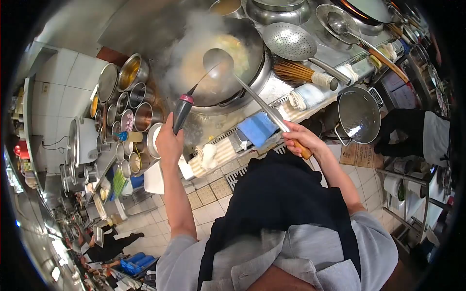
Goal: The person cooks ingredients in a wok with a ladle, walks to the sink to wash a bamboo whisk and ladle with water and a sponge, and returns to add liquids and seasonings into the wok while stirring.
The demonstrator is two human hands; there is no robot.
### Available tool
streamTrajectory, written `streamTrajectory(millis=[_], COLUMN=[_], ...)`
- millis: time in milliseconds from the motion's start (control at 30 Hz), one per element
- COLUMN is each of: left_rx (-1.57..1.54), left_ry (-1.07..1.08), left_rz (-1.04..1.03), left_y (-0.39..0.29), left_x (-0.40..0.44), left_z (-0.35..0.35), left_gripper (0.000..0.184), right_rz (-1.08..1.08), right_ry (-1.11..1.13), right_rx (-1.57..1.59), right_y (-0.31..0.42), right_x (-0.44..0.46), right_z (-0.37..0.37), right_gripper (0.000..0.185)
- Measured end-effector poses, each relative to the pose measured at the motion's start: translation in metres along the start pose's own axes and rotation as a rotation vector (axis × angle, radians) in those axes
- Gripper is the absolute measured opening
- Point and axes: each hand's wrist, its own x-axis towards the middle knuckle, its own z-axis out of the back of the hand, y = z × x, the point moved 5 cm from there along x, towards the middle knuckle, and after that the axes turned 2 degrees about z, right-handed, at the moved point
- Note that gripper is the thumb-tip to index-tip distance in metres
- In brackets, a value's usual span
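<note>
My left hand [169, 142] is closed round a dark bottle [182, 114] with a red collar. A thin dark streak runs from its tip toward the ladle bowl. My right hand [306, 140] grips the wooden handle end of a long metal ladle [262, 104]. The ladle's round bowl [218, 63] is over the wok [252, 53], where steam rises from pale, yellowish liquid food [235, 48]. A blue cloth [257, 129] and a white cloth [208, 156] lie on the stove's front ledge, between my hands and below the wok.
A perforated skimmer [290, 42] and a bamboo brush [296, 72] lie right of the wok. Several metal containers [143, 116] stand at the left. An empty pot [359, 115] is at the right. Other people [412, 133] are at the right and lower left.
</note>
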Motion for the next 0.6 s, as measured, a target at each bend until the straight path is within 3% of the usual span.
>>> streamTrajectory(millis=[133,267,367,600], left_rx=[-0.018,-0.079,-0.098,-0.157], left_ry=[-0.005,0.031,-0.013,-0.028], left_rz=[0.018,0.037,0.014,0.057], left_y=[-0.001,-0.001,0.003,0.022], left_x=[-0.008,-0.011,-0.016,-0.028], left_z=[0.01,0.002,-0.003,-0.013], left_gripper=[0.06,0.062,0.061,0.057], right_rz=[-0.103,-0.01,0.117,0.329], right_ry=[-0.056,-0.055,-0.017,-0.309], right_rx=[-0.006,-0.03,-0.239,-0.883], right_y=[-0.015,-0.013,0.0,0.005], right_x=[0.008,0.005,0.011,0.028], right_z=[0.018,0.006,-0.004,-0.011], right_gripper=[0.066,0.075,0.07,0.07])
